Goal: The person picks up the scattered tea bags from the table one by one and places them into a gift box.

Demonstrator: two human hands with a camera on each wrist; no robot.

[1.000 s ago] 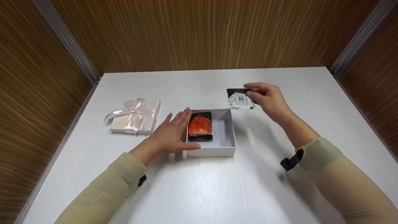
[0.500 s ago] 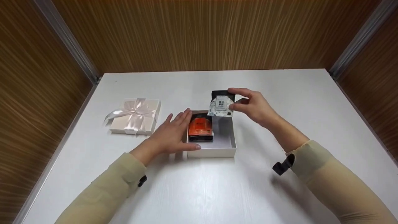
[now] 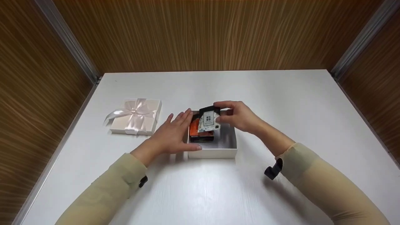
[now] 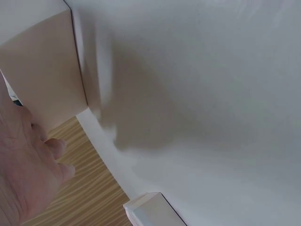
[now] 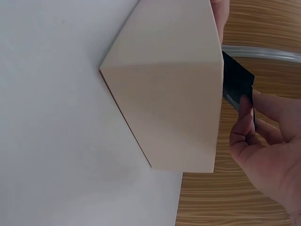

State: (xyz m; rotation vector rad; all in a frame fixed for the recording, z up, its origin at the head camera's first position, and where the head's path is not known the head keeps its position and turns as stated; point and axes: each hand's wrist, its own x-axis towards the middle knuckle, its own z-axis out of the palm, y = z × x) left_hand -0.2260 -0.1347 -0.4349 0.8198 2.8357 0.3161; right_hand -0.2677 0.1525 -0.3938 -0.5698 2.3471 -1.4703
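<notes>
My right hand pinches a black and white sachet by its right edge, over the left part of an open white box. In the right wrist view the dark back of the sachet shows beyond the box's wall. Inside the box, at the left, lies an orange and black sachet on a dark stack, partly covered by the held one. My left hand rests along the box's left side, fingers straight and thumb over the front rim. The left wrist view shows this hand against the box wall.
A pale pink box lid with a satin ribbon bow lies left of my left hand on the white table. Wood-grain panels stand behind the table and at both sides.
My right hand has carried the black and white sachet leftward and down, from right of the box to over the orange sachet. The left hand has stayed at the box.
</notes>
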